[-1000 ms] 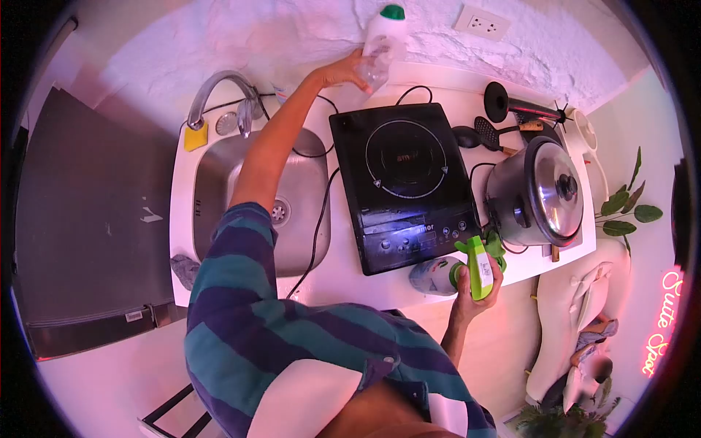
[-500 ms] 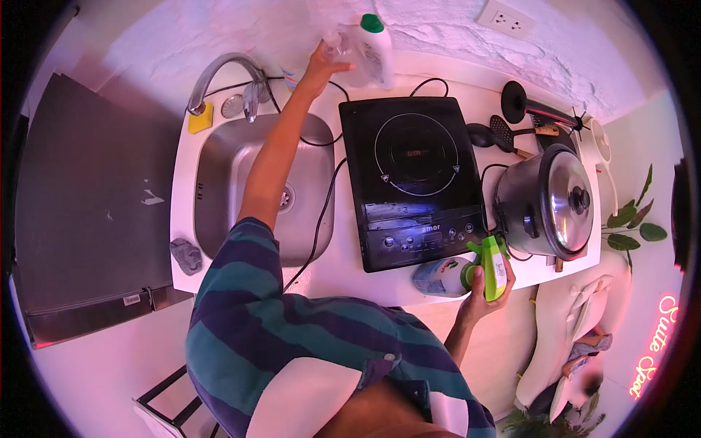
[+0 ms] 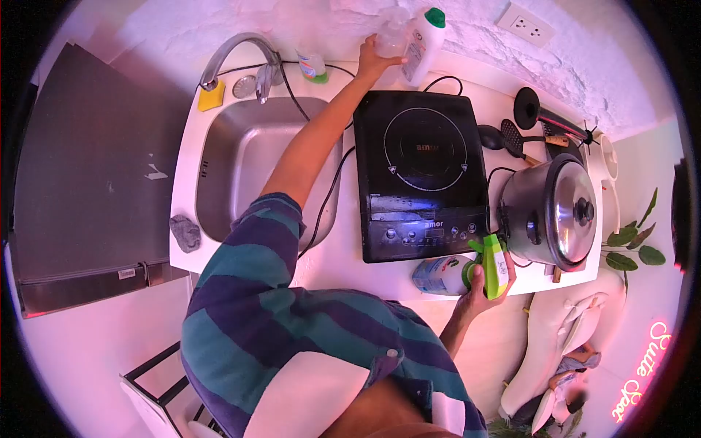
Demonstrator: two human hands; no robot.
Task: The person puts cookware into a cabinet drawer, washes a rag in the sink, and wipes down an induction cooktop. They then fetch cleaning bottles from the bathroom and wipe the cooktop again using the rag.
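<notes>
At the back of the counter, my left hand (image 3: 377,62) is closed around a clear bottle (image 3: 393,33). Touching or very near it on the right stands a white bottle with a green cap (image 3: 423,50). Near the front edge, my right hand (image 3: 482,292) grips the green spray head of a spray bottle (image 3: 440,276), whose labelled body lies tilted to the left. A black induction cooker (image 3: 423,171) sits between my two hands. A small labelled bottle with a green base (image 3: 312,67) stands behind the sink.
The steel sink (image 3: 248,160) with its faucet (image 3: 237,45) lies left, a yellow sponge (image 3: 211,96) and grey cloth (image 3: 185,233) beside it. A lidded pot (image 3: 544,212) and utensils (image 3: 515,135) stand right. Cords cross the counter. A person (image 3: 566,387) is beyond, lower right.
My left hand has moved right with the clear bottle, closer to the wall socket in view. The small green-based bottle now shows fully. The whole view has shifted slightly. My right hand keeps its grip.
</notes>
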